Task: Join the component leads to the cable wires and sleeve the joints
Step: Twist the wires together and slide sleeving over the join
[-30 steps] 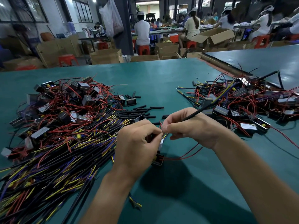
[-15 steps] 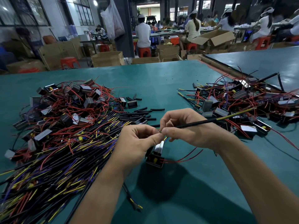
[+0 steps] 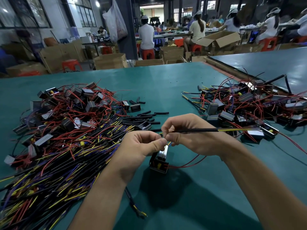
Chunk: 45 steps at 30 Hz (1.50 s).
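Above the component (image 3: 158,163), a small black block on the green table (image 3: 157,83), both hands met fingertip to fingertip. The left hand (image 3: 141,145) pinched, thumb against forefinger, what seemed to be its lead (image 3: 167,144), though the joint was too small to make out. The right hand (image 3: 196,135) pinched the wire end of a black cable (image 3: 196,130), which ran off to the component's right. Left of the component lay a heap of cables (image 3: 58,163); beyond it, loose black sleeves (image 3: 144,117); to its far right, a second pile (image 3: 257,110).
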Tool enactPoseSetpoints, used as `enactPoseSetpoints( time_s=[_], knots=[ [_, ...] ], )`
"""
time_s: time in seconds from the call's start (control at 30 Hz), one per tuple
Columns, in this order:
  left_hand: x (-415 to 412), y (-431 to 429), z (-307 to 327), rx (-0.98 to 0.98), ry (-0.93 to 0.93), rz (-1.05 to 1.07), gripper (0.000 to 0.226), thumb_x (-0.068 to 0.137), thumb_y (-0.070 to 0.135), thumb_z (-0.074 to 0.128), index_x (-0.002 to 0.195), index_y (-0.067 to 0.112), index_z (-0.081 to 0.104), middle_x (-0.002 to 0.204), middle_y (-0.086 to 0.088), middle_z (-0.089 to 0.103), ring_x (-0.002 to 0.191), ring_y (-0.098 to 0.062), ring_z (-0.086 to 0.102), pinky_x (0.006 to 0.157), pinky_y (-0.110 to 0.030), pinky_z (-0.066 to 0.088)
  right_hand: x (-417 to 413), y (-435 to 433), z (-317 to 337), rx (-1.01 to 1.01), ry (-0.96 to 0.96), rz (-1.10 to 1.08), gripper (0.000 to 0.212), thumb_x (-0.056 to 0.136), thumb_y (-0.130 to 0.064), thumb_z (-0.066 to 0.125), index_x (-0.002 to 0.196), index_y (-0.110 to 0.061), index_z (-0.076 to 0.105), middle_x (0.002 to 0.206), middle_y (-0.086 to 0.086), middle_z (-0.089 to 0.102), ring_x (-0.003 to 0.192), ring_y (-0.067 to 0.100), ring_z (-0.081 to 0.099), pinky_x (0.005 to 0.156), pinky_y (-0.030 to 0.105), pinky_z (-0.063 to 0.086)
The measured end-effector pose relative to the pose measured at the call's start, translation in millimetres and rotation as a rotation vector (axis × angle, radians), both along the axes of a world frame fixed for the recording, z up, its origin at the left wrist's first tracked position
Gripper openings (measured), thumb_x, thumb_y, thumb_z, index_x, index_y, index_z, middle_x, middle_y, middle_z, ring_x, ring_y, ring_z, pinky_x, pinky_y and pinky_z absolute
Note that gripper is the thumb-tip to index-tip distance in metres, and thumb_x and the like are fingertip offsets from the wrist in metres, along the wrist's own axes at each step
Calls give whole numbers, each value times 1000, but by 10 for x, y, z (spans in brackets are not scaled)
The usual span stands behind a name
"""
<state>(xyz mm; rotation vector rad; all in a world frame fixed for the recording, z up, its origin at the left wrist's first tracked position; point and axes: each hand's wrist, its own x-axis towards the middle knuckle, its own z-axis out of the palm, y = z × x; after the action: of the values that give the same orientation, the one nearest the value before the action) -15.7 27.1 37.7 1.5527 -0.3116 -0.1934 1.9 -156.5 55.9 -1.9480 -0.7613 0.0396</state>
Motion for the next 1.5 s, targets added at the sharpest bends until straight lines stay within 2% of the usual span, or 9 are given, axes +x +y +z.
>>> enactPoseSetpoints(
  time_s=[0.17,0.3,0.43,0.6,0.73,0.93,1.13,1.37,1.5],
  knots=[
    [7,-1,22,-37,35,35,13,63,26,71,61,14,67,60,1,60,53,-6,49,55,-15,42,4,-20,14,33,-3,-61,12,90,-5,66,84,-16,67,71,20,60,64,20,52,65,48,49],
    [7,-17,39,-48,2,123,13,71,22,72,60,17,67,60,3,61,51,-3,48,60,-21,42,18,-25,-8,135,65,-114,10,90,2,65,91,-7,68,75,8,66,66,17,60,68,40,54],
    [11,-36,39,-33,-33,193,18,84,11,68,67,17,70,61,4,64,50,-1,51,67,-29,43,31,22,-15,214,97,-180,15,88,3,66,88,-10,73,71,5,66,66,17,58,65,31,52],
    [10,-27,33,-82,-6,187,9,76,16,71,67,18,74,62,3,65,53,-4,54,65,-25,46,13,93,0,361,163,-233,15,85,7,67,86,-8,69,70,3,68,58,8,60,57,22,53],
    [24,-11,34,-109,20,175,11,62,26,75,70,18,75,67,1,66,59,-8,54,67,-25,49,13,107,10,420,166,-287,11,88,3,66,82,-7,67,74,15,69,54,10,57,58,24,54],
    [38,-19,-14,20,-56,266,23,69,-10,77,74,11,70,61,6,67,57,-4,60,58,-15,50,78,67,-14,346,94,-409,12,91,-4,64,79,-6,65,67,12,67,54,14,58,59,31,53],
    [24,-74,8,60,-159,290,35,70,-7,79,60,27,76,60,6,71,54,0,63,56,-12,50,84,81,-35,350,62,-394,15,83,-2,74,79,-12,63,62,-1,64,55,13,60,57,28,56],
    [9,-87,-12,64,-216,318,32,71,0,81,67,32,78,68,4,74,59,-3,65,59,-14,51,60,118,-26,306,18,-397,14,84,0,73,80,-9,62,70,7,65,59,20,61,65,47,56],
    [-5,-94,-8,78,-304,332,28,72,1,81,71,29,78,71,6,75,61,-5,66,61,-19,54,33,127,-4,311,-52,-365,12,82,3,72,82,-5,64,73,14,67,61,18,61,64,40,55]
  ],
)
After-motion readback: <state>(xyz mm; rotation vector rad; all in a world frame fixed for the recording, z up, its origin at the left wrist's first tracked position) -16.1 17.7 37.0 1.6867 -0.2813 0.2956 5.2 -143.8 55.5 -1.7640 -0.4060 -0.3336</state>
